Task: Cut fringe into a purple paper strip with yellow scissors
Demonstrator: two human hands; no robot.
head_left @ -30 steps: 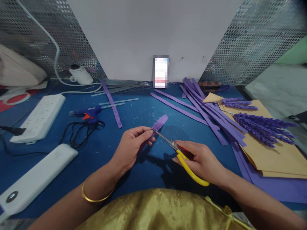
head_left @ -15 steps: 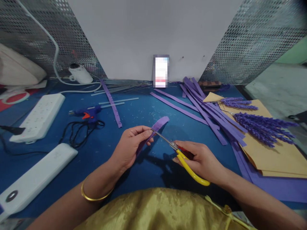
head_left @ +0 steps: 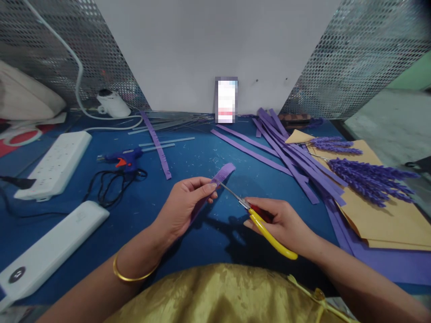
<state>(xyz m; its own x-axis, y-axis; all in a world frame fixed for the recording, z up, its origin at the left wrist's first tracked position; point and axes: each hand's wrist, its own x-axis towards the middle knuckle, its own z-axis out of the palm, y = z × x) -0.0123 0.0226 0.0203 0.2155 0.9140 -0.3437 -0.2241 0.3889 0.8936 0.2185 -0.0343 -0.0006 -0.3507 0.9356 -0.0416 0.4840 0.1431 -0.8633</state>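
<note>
Between thumb and fingers, my left hand point(head_left: 188, 199) pinches a purple paper strip point(head_left: 225, 172), its far end sticking out up and to the right. Fine cuts show along part of that strip. My right hand point(head_left: 283, 224) grips scissors point(head_left: 272, 237) with a yellow handle; some red shows under the fingers. The blade tips meet the strip's edge right by my left thumb, and the blades look nearly together. Off to the left lies another purple strip point(head_left: 157, 148) with a fringed edge. Several uncut-looking purple strips point(head_left: 292, 157) lie heaped to the right.
A blue glue gun point(head_left: 126, 158) with coiled black cord lies left, near a white power strip point(head_left: 55, 163) and a long white device point(head_left: 57, 246). Purple lavender-like flowers point(head_left: 367, 175) rest on brown paper point(head_left: 397, 224) at right. A phone point(head_left: 226, 101) leans against the back panel.
The scissors have shifted slightly right and down, their tips drawing back toward the strip's edge. The handles have come closer together. The strip's free end has moved slightly left.
</note>
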